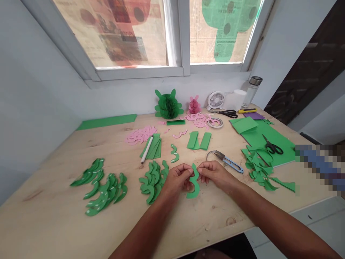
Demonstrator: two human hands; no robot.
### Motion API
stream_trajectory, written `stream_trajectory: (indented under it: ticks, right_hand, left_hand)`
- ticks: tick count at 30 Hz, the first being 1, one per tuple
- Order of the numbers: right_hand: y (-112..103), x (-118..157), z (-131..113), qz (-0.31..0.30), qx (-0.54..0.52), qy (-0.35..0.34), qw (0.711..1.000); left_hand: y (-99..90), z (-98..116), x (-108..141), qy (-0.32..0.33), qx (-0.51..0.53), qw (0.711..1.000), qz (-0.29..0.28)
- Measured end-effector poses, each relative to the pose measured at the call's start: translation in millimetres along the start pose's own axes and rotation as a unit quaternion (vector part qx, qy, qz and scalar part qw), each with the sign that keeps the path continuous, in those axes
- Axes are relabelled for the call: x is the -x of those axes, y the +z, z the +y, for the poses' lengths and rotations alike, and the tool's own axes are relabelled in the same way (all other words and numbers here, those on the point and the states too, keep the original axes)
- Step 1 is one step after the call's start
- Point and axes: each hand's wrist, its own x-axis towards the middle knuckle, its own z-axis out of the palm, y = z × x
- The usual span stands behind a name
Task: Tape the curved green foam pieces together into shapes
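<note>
A wavy green paper cutout [196,185] is held just above the table between both my hands. My left hand [179,177] pinches its left edge, and my right hand [211,172] has fingers closed at its upper right edge. Left of my left hand lies a pile of similar green paper cutouts [153,180]. Farther left, more cutouts [106,192] carry small white patches. One single wavy piece [175,154] with white patches lies beyond my hands. Blue-handled thread snips [229,162] rest beyond my right hand.
Green scraps [258,163], black scissors [273,146] and green sheets [283,138] lie at the right. Pink cutouts [141,135], a white marker [147,149] and folded green strips [198,140] lie mid-table. Behind stand a green honeycomb paper figure [169,106], a small fan [216,100] and a bottle [252,91].
</note>
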Motion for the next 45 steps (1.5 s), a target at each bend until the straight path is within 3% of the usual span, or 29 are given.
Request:
stream_trajectory:
  ticks: [8, 34, 40, 45]
  right_hand:
    - [-2, 2, 3, -0.037, -0.032, -0.002, 0.999]
    - [3, 3, 1, 0.0, -0.022, 0.008, 1.0]
    - [3, 2, 3, 0.032, -0.011, 0.007, 0.999]
    - [2, 2, 3, 0.056, -0.022, 0.007, 0.998]
  left_hand:
    - [-2.3, -5, -3, -0.019, -0.02, 0.999, -0.017]
    - [0.1, -9, -2, 0.004, -0.048, 0.999, 0.002]
    - [6.1, -5, 5, 0.09, -0.083, 0.991, 0.047]
    - [7.8, -4, 13, 0.2, -0.199, 0.956, 0.079]
